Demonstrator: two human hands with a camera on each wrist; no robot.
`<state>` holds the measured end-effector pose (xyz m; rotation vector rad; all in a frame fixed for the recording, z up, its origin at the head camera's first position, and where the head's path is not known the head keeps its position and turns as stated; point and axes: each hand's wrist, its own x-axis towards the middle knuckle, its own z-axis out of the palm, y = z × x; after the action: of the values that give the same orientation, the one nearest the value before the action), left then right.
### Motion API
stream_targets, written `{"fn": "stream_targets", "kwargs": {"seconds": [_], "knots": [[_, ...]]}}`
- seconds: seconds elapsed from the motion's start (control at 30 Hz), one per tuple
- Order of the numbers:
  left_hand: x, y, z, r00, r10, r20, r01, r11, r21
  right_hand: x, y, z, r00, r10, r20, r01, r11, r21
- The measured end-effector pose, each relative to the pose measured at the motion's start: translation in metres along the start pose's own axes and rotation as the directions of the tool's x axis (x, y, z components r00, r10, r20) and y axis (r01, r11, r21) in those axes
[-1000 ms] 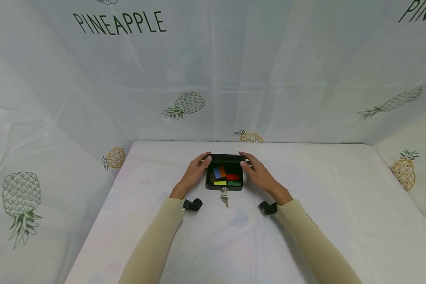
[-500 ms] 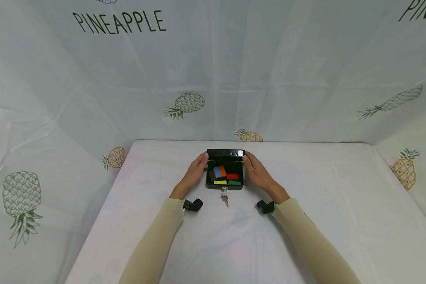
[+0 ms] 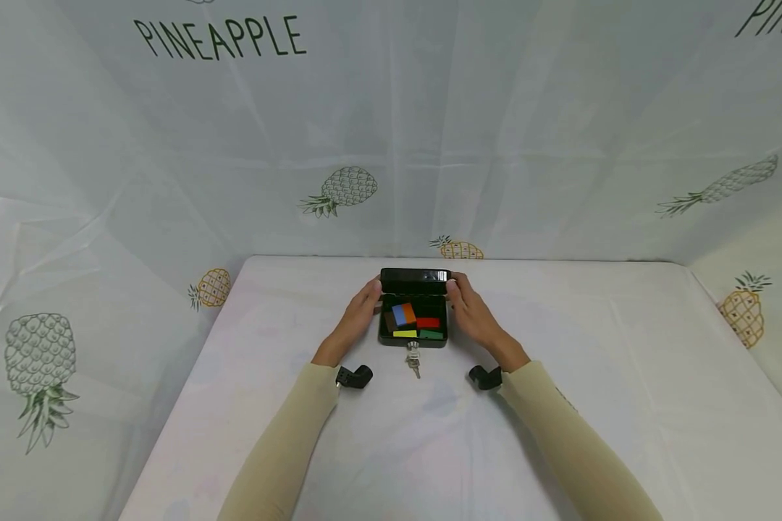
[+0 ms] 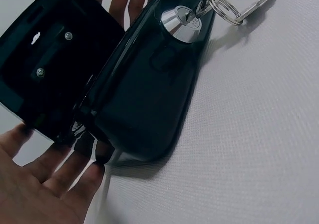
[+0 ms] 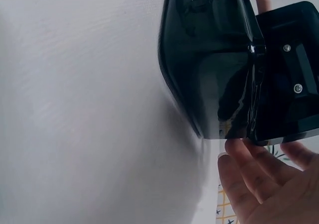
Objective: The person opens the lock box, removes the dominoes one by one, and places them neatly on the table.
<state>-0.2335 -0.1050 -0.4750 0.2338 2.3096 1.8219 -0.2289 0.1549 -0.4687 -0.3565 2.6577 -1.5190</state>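
A small black cash box stands on the table with its lid raised and tilted back. Coloured blocks lie inside: a blue and orange block, a red block, a yellow block and a green block. From the front lock hangs a ring of keys. My left hand touches the left side of the lid near the hinge, its fingers fairly straight. On the opposite side, my right hand rests its fingertips along the lid's edge in the right wrist view.
A white cloth covers the table. Behind and beside it hang pale curtains printed with pineapples. The black wrist cameras sit on both sleeves, in front of the box.
The lid has swung further back, and more of its inner face shows. Both hands have followed it slightly, with their thumbs now at its sides. The blocks and keys stay put.
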Motion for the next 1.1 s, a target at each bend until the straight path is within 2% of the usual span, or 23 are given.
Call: {"fn": "stream_targets", "kwargs": {"seconds": [0.27, 1.1], "knots": [[-0.0017, 0.0006, 0.0016, 1.0, 0.021, 0.008, -0.021, 1.0, -0.022, -0.0014, -0.0014, 0.0013, 0.999, -0.014, -0.031, 0.014, 1.0, -0.003], [-0.0042, -0.0039, 0.002, 0.999, 0.024, 0.033, -0.023, 0.999, -0.032, 0.0035, -0.0021, 0.0029, 0.998, 0.038, -0.04, -0.037, 0.999, 0.018]]}}
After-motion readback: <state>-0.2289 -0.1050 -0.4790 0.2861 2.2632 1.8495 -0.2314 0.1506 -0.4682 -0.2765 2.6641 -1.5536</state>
